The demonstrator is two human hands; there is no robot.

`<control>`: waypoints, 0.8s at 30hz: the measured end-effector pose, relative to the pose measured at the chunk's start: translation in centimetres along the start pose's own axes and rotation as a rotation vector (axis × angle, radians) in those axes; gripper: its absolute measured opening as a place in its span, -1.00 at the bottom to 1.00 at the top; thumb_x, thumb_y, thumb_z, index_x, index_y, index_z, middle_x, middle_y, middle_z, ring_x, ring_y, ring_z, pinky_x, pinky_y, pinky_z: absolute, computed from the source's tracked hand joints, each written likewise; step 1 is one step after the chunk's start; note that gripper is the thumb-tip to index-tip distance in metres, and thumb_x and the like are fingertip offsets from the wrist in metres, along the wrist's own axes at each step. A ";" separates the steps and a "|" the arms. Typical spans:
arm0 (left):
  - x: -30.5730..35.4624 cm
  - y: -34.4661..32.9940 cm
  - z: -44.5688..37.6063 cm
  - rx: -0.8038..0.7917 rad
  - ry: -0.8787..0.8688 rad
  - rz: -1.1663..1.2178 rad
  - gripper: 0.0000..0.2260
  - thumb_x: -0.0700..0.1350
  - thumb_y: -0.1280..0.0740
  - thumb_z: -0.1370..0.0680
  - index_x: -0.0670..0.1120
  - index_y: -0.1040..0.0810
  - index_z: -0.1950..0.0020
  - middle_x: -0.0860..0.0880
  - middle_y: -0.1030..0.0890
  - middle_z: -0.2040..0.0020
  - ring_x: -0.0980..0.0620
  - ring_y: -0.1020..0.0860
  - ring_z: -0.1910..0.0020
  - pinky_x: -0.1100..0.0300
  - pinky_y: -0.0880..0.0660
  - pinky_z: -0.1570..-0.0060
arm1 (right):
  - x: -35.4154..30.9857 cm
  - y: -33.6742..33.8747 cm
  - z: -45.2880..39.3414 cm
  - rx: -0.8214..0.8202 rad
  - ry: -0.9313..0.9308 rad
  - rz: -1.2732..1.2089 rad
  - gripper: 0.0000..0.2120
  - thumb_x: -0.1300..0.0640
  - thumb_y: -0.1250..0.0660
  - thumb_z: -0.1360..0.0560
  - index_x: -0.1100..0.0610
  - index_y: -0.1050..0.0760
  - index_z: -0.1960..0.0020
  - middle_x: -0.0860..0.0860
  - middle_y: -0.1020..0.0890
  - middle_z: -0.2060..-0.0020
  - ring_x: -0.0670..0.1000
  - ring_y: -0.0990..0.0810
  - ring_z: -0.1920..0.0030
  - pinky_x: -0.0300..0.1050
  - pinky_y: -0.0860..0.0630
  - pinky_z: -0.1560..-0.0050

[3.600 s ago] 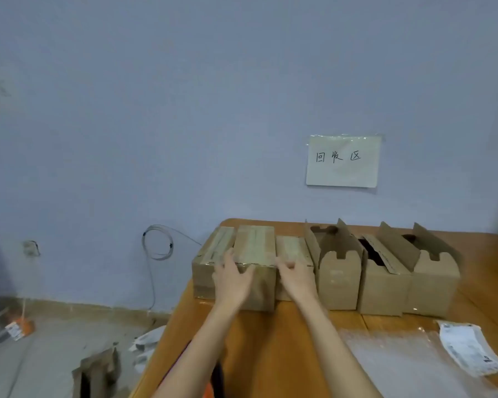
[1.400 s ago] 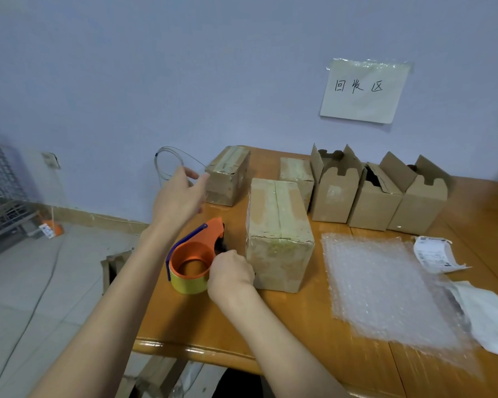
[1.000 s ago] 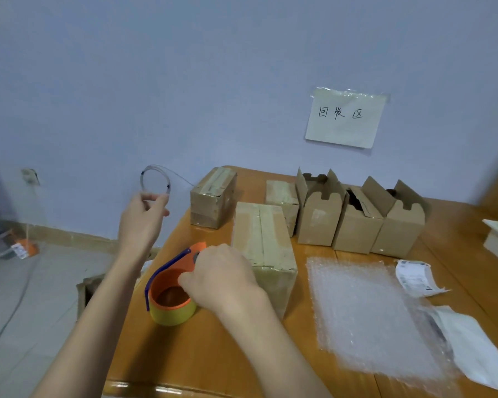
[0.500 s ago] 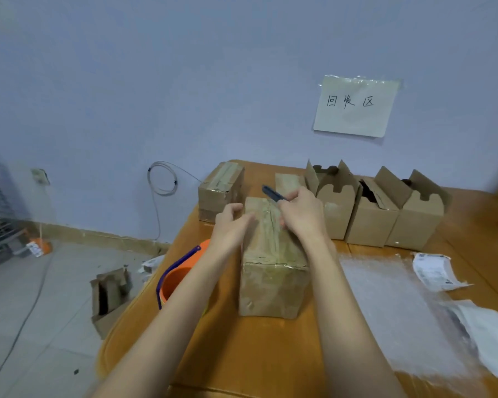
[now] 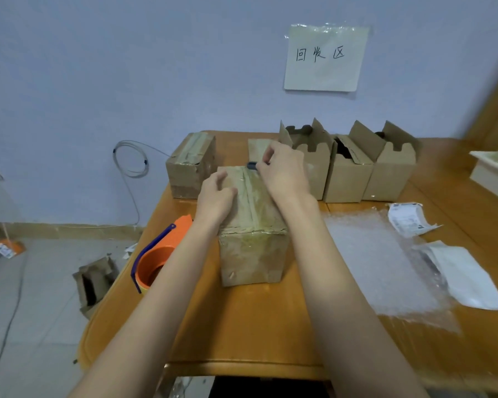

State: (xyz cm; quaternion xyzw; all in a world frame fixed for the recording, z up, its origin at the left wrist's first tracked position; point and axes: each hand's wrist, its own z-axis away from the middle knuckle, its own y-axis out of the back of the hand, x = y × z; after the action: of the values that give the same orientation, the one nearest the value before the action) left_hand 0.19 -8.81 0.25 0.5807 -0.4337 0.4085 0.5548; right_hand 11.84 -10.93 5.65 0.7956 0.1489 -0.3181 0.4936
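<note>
Two hands worked on a taped cardboard box (image 5: 252, 231) in the middle of a wooden table (image 5: 242, 326).

The left hand (image 5: 215, 195) lay on the left of the box's top with its fingers bent; whether it gripped anything could not be told. The right hand (image 5: 283, 172) pinched a small dark tool (image 5: 252, 165) at the far end of the top's taped seam. An orange tape dispenser (image 5: 161, 254) sat just left of the box and a sheet of bubble wrap (image 5: 380, 262) lay to its right. A row of open cartons (image 5: 345, 173) stood at the far side.
</note>
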 end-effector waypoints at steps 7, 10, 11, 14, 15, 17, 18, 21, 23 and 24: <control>0.1 0.0 0.1 -0.001 0.019 0.041 -0.55 -0.21 -0.22 -0.60 -0.04 -0.31 -0.50 0.00 -0.33 -0.47 -0.02 -0.34 -0.42 0.03 -0.29 -0.42 | 0.2 -0.1 -0.2 0.003 -0.011 0.017 -0.81 0.19 -0.25 -0.57 0.16 -0.63 -0.06 0.10 -0.61 -0.02 0.10 -0.59 0.09 -0.14 -0.42 0.22; 0.1 -0.1 0.2 -0.005 0.012 0.035 -0.55 -0.21 -0.22 -0.61 -0.05 -0.30 -0.50 0.01 -0.31 -0.49 0.02 -0.30 -0.44 0.10 -0.26 -0.41 | 0.2 -0.2 -0.1 0.034 -0.018 0.048 -0.82 0.14 -0.26 -0.56 0.11 -0.63 -0.03 0.07 -0.65 0.01 0.10 -0.60 0.02 -0.10 -0.51 0.13; 0.2 0.0 0.2 -0.005 0.013 0.038 -0.55 -0.21 -0.22 -0.61 -0.05 -0.30 -0.50 0.01 -0.30 -0.49 0.02 -0.29 -0.45 0.11 -0.26 -0.41 | 0.2 -0.1 -0.1 0.034 -0.022 0.056 -0.84 0.16 -0.28 -0.55 0.09 -0.63 -0.03 0.07 -0.65 0.00 0.10 -0.59 -0.01 -0.10 -0.52 0.08; 0.3 -0.1 0.2 -0.004 0.015 0.046 -0.55 -0.22 -0.21 -0.61 -0.05 -0.30 -0.50 0.00 -0.29 -0.50 0.02 -0.29 -0.45 0.11 -0.25 -0.41 | 0.0 0.2 0.0 0.028 -0.021 0.065 -0.82 0.22 -0.31 -0.52 0.08 -0.64 -0.06 0.07 -0.64 -0.02 0.10 -0.58 -0.04 -0.15 -0.45 0.12; 0.3 -0.1 0.2 -0.004 0.015 0.050 -0.55 -0.23 -0.21 -0.61 -0.06 -0.30 -0.50 0.00 -0.29 -0.50 0.02 -0.28 -0.46 0.12 -0.25 -0.41 | -0.1 0.4 0.1 0.030 -0.016 0.071 -0.82 0.22 -0.31 -0.53 0.09 -0.64 -0.07 0.07 -0.63 -0.03 0.10 -0.58 -0.03 -0.16 -0.41 0.16; 0.3 -0.2 0.2 -0.001 0.014 0.056 -0.55 -0.24 -0.21 -0.61 -0.07 -0.30 -0.51 -0.01 -0.29 -0.50 0.02 -0.27 -0.46 0.15 -0.23 -0.39 | -0.3 0.4 0.2 0.040 0.001 0.078 -0.83 0.23 -0.31 -0.53 0.12 -0.63 -0.06 0.08 -0.63 -0.01 0.09 -0.58 0.02 -0.18 -0.37 0.21; 0.3 -0.3 0.2 0.003 0.011 0.060 -0.55 -0.25 -0.21 -0.61 -0.08 -0.29 -0.51 -0.01 -0.29 -0.50 0.02 -0.27 -0.47 0.15 -0.23 -0.40 | -0.4 0.3 0.2 0.041 0.012 0.079 -0.84 0.25 -0.32 -0.52 0.14 -0.63 -0.05 0.09 -0.63 0.00 0.09 -0.57 0.05 -0.18 -0.37 0.22; 0.3 -0.5 0.3 0.008 0.005 0.074 -0.54 -0.26 -0.20 -0.61 -0.10 -0.28 -0.52 -0.03 -0.27 -0.51 0.02 -0.26 -0.47 0.07 -0.22 -0.45 | -0.9 0.2 0.2 0.015 0.041 0.070 -0.83 0.31 -0.30 -0.50 0.20 -0.63 -0.01 0.15 -0.64 0.03 0.10 -0.56 0.11 -0.15 -0.43 0.21; 0.1 -0.6 0.2 0.012 0.006 0.081 -0.53 -0.26 -0.20 -0.60 -0.10 -0.28 -0.52 -0.02 -0.28 -0.51 0.01 -0.28 -0.47 0.04 -0.24 -0.45 | -1.1 0.2 0.3 0.014 0.062 0.074 -0.83 0.34 -0.28 -0.50 0.24 -0.62 -0.01 0.17 -0.63 0.04 0.15 -0.59 0.05 -0.09 -0.51 0.15; 0.0 -0.7 0.1 0.015 0.009 0.088 -0.53 -0.25 -0.21 -0.60 -0.09 -0.28 -0.51 -0.02 -0.28 -0.51 0.00 -0.30 -0.46 0.02 -0.26 -0.44 | -1.3 0.1 0.3 0.018 0.072 0.078 -0.82 0.35 -0.27 -0.50 0.25 -0.62 -0.01 0.18 -0.62 0.05 0.17 -0.60 0.05 -0.04 -0.55 0.11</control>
State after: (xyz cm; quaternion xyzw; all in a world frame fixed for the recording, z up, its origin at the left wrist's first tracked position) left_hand 0.82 -8.91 0.04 0.5635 -0.4533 0.4383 0.5338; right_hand 10.85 -11.15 6.46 0.8161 0.1330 -0.2710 0.4929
